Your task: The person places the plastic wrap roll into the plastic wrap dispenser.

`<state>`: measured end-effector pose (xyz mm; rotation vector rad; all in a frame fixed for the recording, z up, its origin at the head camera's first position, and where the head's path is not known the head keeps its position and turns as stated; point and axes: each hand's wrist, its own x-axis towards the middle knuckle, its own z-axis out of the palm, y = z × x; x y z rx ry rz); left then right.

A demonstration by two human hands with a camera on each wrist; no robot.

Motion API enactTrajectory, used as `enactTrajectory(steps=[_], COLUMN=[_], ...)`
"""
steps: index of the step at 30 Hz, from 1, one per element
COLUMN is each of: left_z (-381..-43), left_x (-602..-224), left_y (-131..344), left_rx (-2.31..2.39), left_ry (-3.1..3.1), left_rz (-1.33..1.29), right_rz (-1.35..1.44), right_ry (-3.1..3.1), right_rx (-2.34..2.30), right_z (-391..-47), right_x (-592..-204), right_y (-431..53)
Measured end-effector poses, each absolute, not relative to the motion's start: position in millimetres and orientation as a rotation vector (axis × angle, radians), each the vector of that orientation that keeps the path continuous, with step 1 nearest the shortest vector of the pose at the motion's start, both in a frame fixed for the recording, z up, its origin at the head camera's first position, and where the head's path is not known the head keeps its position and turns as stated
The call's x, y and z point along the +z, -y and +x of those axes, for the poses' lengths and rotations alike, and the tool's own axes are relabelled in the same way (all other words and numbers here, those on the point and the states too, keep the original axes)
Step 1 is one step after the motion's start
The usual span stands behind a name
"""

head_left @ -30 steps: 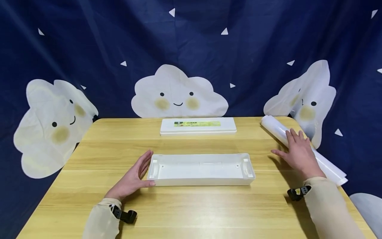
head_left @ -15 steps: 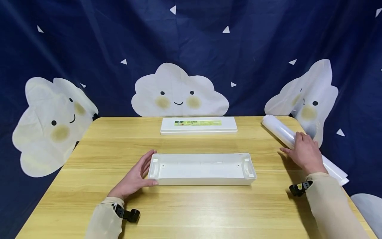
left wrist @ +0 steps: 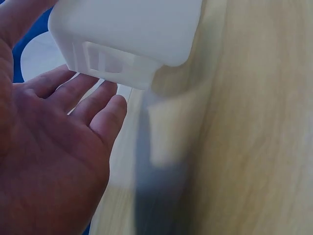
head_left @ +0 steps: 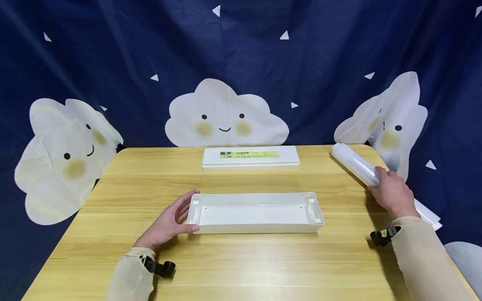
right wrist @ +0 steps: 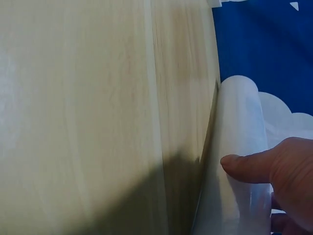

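Note:
A long, open white plastic box [head_left: 260, 228] lies crosswise on the wooden table. My left hand [head_left: 162, 228] holds its left end, the thumb at the front corner and the fingers behind the end wall. In the left wrist view the fingertips reach the white end of the box [left wrist: 127, 29]. My right hand [head_left: 395, 194] grips a roll of clear plastic film [head_left: 354, 162] lying slantwise along the table's right edge. The thumb lies over the roll [right wrist: 239, 112] in the right wrist view; the other fingers are mostly hidden behind it.
A white lid [head_left: 250, 162] with a green and yellow label lies at the table's back edge, behind the box. A dark blue curtain [head_left: 316, 50] with white clouds hangs behind and beside the wooden table [head_left: 256, 267].
My right hand has come down from above the film roll, moved slightly right, and closed around it. My left hand and the box stay nearly where they were.

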<state>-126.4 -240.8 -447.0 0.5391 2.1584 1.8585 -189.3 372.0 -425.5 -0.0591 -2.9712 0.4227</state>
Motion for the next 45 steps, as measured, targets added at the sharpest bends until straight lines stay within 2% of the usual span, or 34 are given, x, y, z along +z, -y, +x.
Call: enactTrajectory(steps=[17, 45], left_z=[-127.0, -127.8], left_x=[-448.4, -451.9], left_y=[244.4, 244.6], left_rx=[1.836, 1.866], left_ry=[-2.152, -2.094], left_rz=[0.432, 0.461], right_rz=[-0.095, 0.150], right_ry=[2.993, 2.896], right_rx=[0.514, 0.594], right_z=[-189.9, -177.7], right_x=[-424.4, -400.3], right_y=[-377.3, -353.3])
